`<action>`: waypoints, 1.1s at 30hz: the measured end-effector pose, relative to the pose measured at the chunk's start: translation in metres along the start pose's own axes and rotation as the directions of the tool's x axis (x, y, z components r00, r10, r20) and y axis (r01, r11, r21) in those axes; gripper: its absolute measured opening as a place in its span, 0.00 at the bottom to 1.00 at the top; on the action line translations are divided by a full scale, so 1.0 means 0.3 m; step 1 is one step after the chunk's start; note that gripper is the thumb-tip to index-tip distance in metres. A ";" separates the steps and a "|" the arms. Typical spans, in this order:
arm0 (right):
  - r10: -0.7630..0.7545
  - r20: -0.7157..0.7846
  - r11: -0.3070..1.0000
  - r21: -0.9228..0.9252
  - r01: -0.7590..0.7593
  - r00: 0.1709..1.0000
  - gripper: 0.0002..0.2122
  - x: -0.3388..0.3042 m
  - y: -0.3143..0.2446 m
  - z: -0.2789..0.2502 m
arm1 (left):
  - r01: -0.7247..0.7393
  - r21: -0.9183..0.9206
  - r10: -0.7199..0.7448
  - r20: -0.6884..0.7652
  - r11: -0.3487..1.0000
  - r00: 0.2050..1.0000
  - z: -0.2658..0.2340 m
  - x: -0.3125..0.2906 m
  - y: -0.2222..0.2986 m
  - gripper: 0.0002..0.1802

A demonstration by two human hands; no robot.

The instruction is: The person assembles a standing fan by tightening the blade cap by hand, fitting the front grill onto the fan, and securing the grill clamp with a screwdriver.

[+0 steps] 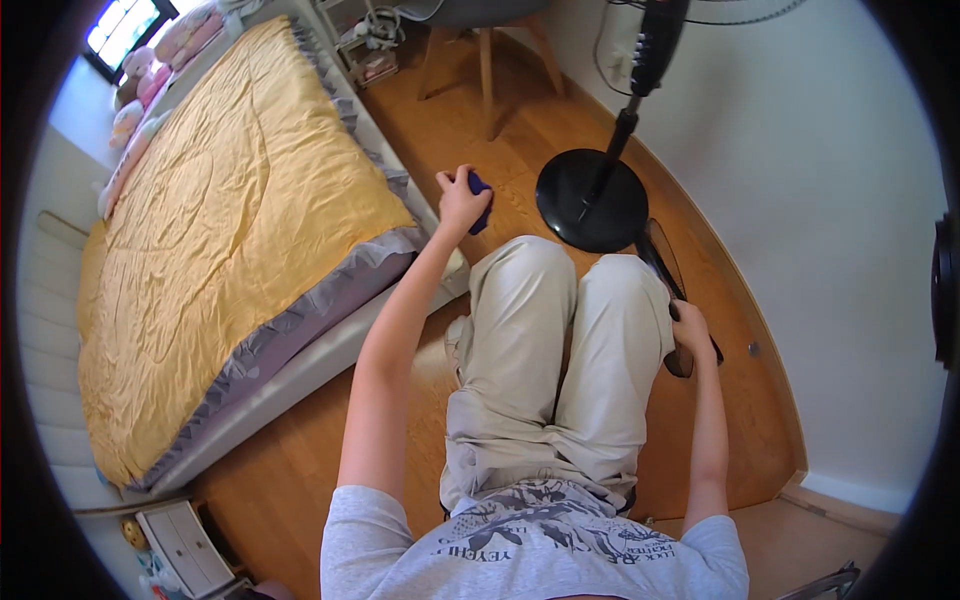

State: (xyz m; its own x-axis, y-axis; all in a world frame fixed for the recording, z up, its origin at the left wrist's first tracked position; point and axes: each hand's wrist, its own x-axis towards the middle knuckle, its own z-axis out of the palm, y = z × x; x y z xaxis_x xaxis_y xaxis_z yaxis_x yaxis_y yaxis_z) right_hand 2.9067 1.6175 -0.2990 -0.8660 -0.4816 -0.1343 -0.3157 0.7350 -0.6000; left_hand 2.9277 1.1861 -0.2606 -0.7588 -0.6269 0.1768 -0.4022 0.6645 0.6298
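My left hand (pixel 462 203) is raised beyond my knees, its fingers closed on a small dark blue cloth (pixel 481 207). Low beside my right knee, my right hand (pixel 691 328) grips the dark edge of a flat black piece (pixel 656 246) with a see-through, mesh-like middle. My thigh and hand cover part of that piece, so its full shape is hidden. Just past my knees stands the round black base (pixel 592 200) of a pedestal fan. Its pole (pixel 622 128) rises toward the top, where part of the wire guard (pixel 745 18) shows.
A bed with a yellow quilt (pixel 235 200) and grey ruffles fills the left. Behind the fan are a chair with wooden legs (pixel 487 80) and a small white rack (pixel 345 40). A white wall (pixel 800 180) curves along the right. At lower left sits a white drawer cabinet (pixel 185 548).
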 end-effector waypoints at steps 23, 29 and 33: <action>0.105 0.056 0.956 -0.280 -0.086 0.993 0.09 -0.217 0.415 0.584 | -0.398 0.775 0.299 0.279 0.491 0.913 -0.170 -0.351 -0.219 0.27; 0.198 0.139 0.962 -0.218 -0.165 0.970 0.11 -0.222 0.451 0.587 | -0.466 0.505 0.228 0.463 0.726 0.856 -0.240 -0.573 -0.165 0.28; 0.326 0.237 0.941 0.011 -0.338 0.915 0.15 -0.213 0.462 0.601 | 0.007 0.274 -0.206 0.705 0.962 0.678 -0.316 -0.944 -0.296 0.15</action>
State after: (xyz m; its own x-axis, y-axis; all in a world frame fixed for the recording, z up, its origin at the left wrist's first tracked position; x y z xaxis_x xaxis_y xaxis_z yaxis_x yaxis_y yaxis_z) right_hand 2.9882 1.6641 -0.5159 -0.8037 -0.3146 -0.5051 -0.0004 0.8491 -0.5283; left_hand 3.2268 1.2660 -0.2949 -0.7930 -0.2753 -0.5434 -0.5327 0.7461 0.3995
